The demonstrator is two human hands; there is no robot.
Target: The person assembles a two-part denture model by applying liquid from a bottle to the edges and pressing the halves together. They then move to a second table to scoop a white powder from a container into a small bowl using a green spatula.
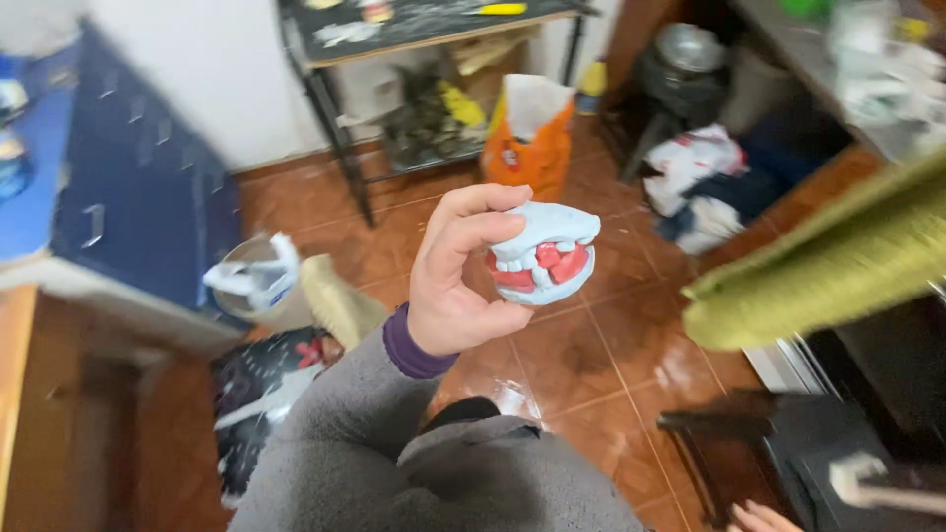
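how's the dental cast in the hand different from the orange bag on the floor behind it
The dental cast is pale blue with white teeth and red wax; the orange bag is bright orange with a white top. The cast is held up off the floor in the left hand, pinched between thumb and fingers; the bag stands on the tiled floor. The cast looks rigid and moulded, the bag soft and crumpled.

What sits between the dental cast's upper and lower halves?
In the head view, red wax fills the gap in the pale blue cast, held by the left hand.

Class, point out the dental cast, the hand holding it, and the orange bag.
dental cast (544, 254), head view, front teeth
left hand (455, 271), head view, palm
orange bag (532, 148), head view, front side
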